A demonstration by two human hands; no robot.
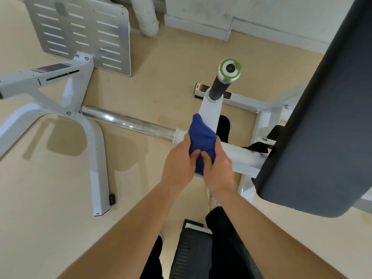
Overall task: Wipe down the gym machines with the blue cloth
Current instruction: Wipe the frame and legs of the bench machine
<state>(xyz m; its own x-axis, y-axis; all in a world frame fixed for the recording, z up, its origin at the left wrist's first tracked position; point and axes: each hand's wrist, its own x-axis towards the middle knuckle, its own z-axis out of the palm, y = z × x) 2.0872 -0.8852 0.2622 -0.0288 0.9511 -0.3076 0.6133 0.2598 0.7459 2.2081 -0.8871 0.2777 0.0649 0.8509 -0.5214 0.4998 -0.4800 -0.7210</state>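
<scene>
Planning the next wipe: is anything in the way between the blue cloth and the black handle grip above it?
Nothing visible. The left hand and right hand hold the blue cloth against the white arm; only bare arm runs from it up to the black grip.

Cloth: solid deep blue. Frame: white. Bar: shiny chrome. Grip: black, with silver end cap ringed green. Pad: dark charcoal. Footplate: silver-grey, slotted in rows. Floor: beige. Wall: white, scuffed.
</scene>
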